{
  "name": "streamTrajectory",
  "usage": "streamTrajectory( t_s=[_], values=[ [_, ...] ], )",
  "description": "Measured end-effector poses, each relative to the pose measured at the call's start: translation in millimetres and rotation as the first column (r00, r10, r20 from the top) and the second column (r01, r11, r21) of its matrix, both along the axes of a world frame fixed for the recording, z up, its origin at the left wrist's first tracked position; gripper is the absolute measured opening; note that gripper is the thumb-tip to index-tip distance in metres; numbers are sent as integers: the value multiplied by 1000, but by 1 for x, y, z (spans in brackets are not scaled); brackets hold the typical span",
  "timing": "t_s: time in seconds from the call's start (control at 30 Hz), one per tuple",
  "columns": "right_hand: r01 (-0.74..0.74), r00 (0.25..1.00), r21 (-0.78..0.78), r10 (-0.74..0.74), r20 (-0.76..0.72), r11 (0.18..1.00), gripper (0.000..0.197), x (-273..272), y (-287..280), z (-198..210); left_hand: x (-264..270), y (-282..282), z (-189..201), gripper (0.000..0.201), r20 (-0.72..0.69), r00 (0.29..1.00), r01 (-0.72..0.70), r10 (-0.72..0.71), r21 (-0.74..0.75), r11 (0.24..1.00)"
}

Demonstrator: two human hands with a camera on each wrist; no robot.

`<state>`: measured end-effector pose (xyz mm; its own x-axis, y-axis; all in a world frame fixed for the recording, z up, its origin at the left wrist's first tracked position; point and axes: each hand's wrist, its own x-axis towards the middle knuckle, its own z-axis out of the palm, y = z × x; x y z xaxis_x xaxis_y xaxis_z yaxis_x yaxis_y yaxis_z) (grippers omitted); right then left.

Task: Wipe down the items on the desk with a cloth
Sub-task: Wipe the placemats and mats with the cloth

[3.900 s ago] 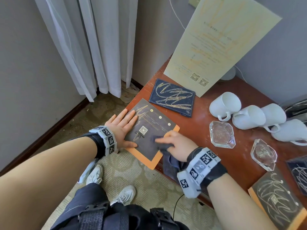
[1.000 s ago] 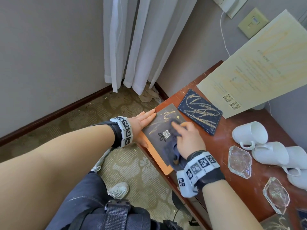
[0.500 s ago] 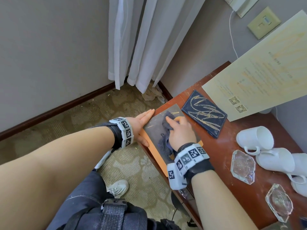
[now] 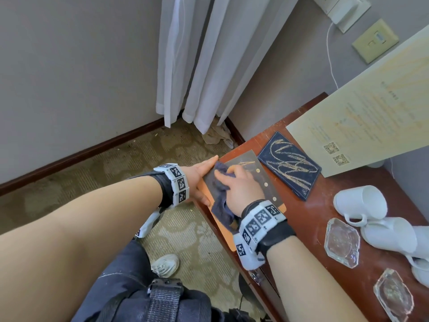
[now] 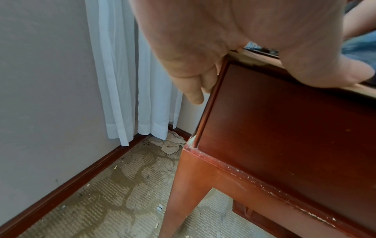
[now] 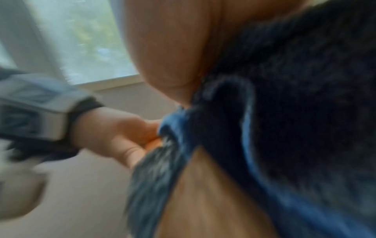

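Soft daylight, sharp wide-angle head view, heavily motion-blurred right wrist view.

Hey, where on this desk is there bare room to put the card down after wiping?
Bare wood shows between the blue patterned card, the orange-backed card being wiped and the nearer glass coaster, along the front edge. The right end is crowded with white mugs and coasters.
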<state>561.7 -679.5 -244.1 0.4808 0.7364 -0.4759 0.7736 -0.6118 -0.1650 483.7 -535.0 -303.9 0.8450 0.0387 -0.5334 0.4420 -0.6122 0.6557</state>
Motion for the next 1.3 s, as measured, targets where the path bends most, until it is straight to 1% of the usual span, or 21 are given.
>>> streamTrajectory(
  t_s=[0.03, 0.07, 0.13, 0.2, 0.27, 0.37, 0.43, 0.5, 0.57, 0.63, 0.77, 0.8, 0.83, 0.93, 0.97, 1.0, 1.07, 1.13, 1.17, 1.23, 1.3],
  values=[
    [-88, 995, 5, 88, -49, 996, 49, -2, -3, -2, 0, 0, -1, 132, 0, 1000, -4, 4, -2, 1000],
    [-88, 991, 2, 88, -101, 996, 44, -1, -6, -2, 0, 0, -3, 132, 0, 1000, -3, 3, -2, 1000],
    [110, 984, 31, -105, -147, 993, 41, 11, -5, -3, 0, -1, -3, 133, 2, 1000, 1, -1, 1, 1000],
    [341, 938, 73, -334, -96, 937, 46, 25, -1, 0, 0, -1, -2, 132, 4, 1000, -1, 1, 3, 1000],
    [430, 903, 59, -429, -29, 901, 51, 29, 6, 3, 0, -2, -1, 132, 10, 1000, -6, 6, -1, 1000],
    [258, 963, 50, -252, -94, 965, 38, 17, 12, 0, 1, -2, -1, 133, 25, 1000, -4, 4, -21, 1000],
    [192, 972, 68, -181, -150, 979, 34, 18, 10, -1, 1, -2, -2, 133, 31, 1000, -1, 2, -28, 1000],
    [269, 960, 41, -265, -96, 962, 45, 40, 10, 2, 1, -2, 1, 130, 24, 1000, 13, -13, -4, 1000],
    [387, 921, -13, -387, 38, 922, 54, 60, 8, 8, 1, -2, 3, 127, 12, 999, 40, -40, 14, 999],
    [367, 928, -21, -364, 83, 930, 56, 62, 7, 9, 1, -2, 4, 125, 6, 999, 45, -45, 22, 999],
    [211, 971, 70, -201, -127, 975, 35, 37, 0, 2, -2, -1, 2, 123, -9, 998, 59, -59, 10, 998],
    [176, 976, 67, -165, -140, 982, 39, 37, -3, 0, -3, -1, 2, 121, -11, 998, 67, -67, 12, 998],
    [179, 977, 66, -170, -127, 982, 48, 43, -6, -1, -3, -1, 3, 119, -11, 997, 72, -72, 20, 997],
    [405, 914, 58, -406, 6, 912, 58, 67, -12, 2, -3, -2, 3, 118, -29, 997, 79, -78, 56, 995],
    [423, 904, 43, -424, 46, 905, 58, 69, -13, 3, -3, -2, 3, 117, -39, 997, 76, -74, 63, 995],
    [386, 920, 21, -387, 57, 922, 59, 67, -14, 3, -2, -2, 3, 117, -50, 996, 74, -71, 66, 995],
    [262, 965, 14, -262, -32, 965, 58, 56, -18, -2, -1, -2, 3, 118, -62, 995, 77, -73, 67, 995],
    [157, 981, 9, -155, -116, 987, 57, 47, -30, -7, -1, -3, 6, 118, -70, 995, 74, -69, 71, 995],
    [156, 979, 10, -153, -132, 988, 57, 47, -38, -7, -1, -3, 7, 117, -77, 995, 73, -68, 74, 995],
    [323, 942, 73, -314, -116, 944, 54, 54, -54, -5, -1, -3, 10, 117, -98, 993, 76, -68, 84, 994],
    [476, 879, 119, -476, -30, 871, 54, 55, -68, -4, -1, -3, 11, 117, -120, 990, 82, -70, 97, 992]
  ],
)
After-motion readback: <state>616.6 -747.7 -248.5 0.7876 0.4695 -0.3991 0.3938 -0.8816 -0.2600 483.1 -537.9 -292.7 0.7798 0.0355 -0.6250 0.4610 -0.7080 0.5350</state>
